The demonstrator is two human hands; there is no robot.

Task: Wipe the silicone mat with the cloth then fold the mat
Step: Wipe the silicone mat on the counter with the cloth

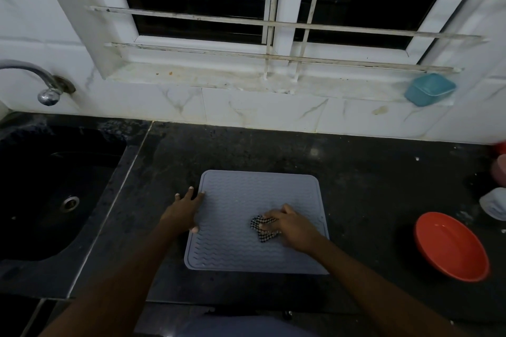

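A grey silicone mat [235, 200] with a wavy ridged surface lies flat on the black countertop. My left hand [184, 210] rests on the mat's left edge with fingers spread straight, the thumb on the mat. My right hand [294, 226] grips a small black-and-white checked cloth [262, 228] and holds it against the mat's right half. Part of the cloth is hidden under my fingers.
A black sink [41, 194] with a drain lies at the left, a tap [46, 87] above it. A red bowl [451, 246] sits at the right, with white and pink items [495, 200] beyond it. A teal container [428, 89] stands on the window sill.
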